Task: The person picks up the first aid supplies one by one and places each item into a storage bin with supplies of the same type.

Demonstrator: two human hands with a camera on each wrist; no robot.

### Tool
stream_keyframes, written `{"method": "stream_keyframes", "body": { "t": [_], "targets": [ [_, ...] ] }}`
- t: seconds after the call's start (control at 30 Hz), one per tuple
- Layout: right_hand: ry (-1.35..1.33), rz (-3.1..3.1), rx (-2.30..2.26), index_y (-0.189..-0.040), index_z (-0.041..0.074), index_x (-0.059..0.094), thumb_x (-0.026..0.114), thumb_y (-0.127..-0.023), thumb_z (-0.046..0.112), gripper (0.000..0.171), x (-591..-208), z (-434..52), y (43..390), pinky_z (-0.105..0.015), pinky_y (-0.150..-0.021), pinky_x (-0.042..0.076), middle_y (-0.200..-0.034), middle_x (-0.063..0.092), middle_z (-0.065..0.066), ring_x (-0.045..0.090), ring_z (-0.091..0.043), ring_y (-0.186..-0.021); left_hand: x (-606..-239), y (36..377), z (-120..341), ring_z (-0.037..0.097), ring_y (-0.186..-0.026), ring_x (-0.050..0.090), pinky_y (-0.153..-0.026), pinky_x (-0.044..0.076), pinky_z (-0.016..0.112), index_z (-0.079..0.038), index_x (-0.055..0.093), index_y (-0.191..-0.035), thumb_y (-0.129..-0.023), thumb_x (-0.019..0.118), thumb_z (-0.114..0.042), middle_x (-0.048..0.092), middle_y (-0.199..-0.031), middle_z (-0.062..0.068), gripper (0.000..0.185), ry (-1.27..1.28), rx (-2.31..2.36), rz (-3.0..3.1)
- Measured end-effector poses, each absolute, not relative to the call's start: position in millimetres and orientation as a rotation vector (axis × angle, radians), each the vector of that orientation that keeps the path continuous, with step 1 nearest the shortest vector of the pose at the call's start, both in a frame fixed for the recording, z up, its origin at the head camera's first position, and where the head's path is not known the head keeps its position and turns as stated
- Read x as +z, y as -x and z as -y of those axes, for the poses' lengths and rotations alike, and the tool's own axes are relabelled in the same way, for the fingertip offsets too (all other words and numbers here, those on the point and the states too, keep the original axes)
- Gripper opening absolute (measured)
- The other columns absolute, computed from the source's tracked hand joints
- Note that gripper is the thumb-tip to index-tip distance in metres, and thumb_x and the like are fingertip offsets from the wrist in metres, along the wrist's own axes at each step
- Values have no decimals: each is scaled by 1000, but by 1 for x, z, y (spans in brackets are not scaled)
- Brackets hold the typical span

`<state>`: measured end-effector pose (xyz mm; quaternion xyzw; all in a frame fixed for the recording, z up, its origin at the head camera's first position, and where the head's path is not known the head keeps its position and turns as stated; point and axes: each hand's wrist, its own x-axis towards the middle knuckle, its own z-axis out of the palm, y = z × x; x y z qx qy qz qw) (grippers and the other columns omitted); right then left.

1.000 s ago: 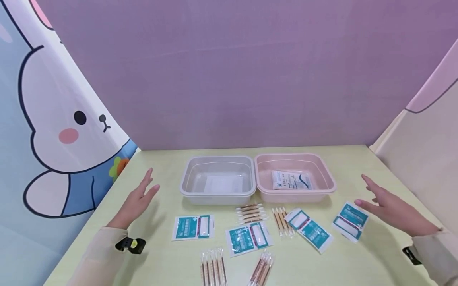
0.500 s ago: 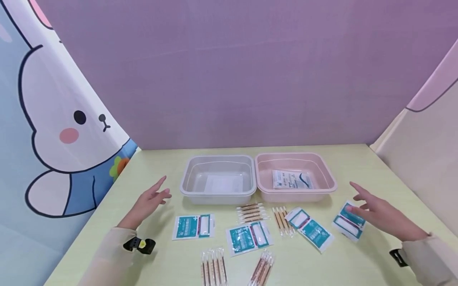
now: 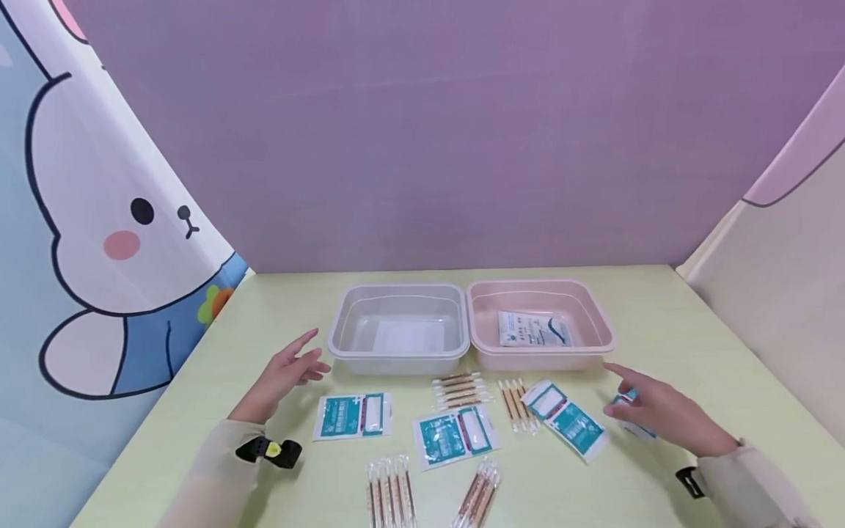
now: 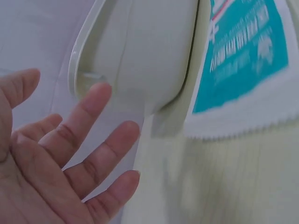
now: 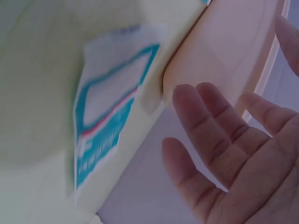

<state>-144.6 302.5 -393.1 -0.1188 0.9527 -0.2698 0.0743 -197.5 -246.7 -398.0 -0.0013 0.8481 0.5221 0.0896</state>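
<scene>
Presently both hands hover with relaxed, spread fingers and hold nothing. Right hand [image 3: 660, 418] hangs over the teal packet [image 3: 630, 414] at the far right of the table [image 3: 693, 337], which it partly hides; whether the fingers touch it cannot be told. Left hand [image 3: 284, 374] floats beside the grey tub [image 3: 399, 326], near another teal packet [image 3: 351, 416]. To lift the flat packet well, the fingertips should probably settle on one edge and pinch there, since it lies flush with the table. Count: two tubs, grey and pink [image 3: 538, 323], touching side by side, each holding one white packet; four teal packets; four bundles of swabs [image 3: 462, 391] between and in front of them.
</scene>
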Motion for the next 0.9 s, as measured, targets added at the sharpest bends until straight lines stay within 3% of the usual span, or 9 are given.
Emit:
{"method": "stream_keyframes", "body": {
  "t": [0.13, 0.53, 0.73, 0.9],
  "targets": [
    [399, -2845, -791, -137, -10, 39, 74, -83, 27, 74, -399, -296, 146, -31, -60, 44, -95, 60, -6, 52, -13, -72, -399, 201, 242, 23, -91, 67, -89, 47, 38, -5, 22, -152, -103, 44, -29, 70, -100, 15, 59, 35, 1624, -2486],
    [296, -2704, -805, -132, -8, 48, 79, -75, 21, 71, -408, -272, 151, -33, -59, 43, -82, 57, -5, 49, -18, -69, -396, 201, 235, 23, -92, 66, -95, 44, 45, -10, 18, -153, -101, 45, -37, 68, -107, 14, 65, 95, 1659, -2389],
    [235, -2694, -759, -130, -5, 51, 79, -74, 20, 68, -409, -261, 150, -32, -56, 39, -74, 52, -3, 46, -18, -64, -400, 203, 231, 23, -90, 65, -88, 46, 40, -11, 22, -153, -100, 48, -38, 68, -106, 13, 65, 110, 1648, -2358],
    [146, -2681, -688, -132, 1, 52, 80, -72, 21, 69, -410, -252, 153, -34, -58, 41, -77, 55, -3, 49, -19, -67, -400, 205, 226, 20, -84, 65, -83, 47, 36, -11, 23, -152, -101, 48, -32, 70, -103, 11, 61, 136, 1690, -2352]
  ]
}}
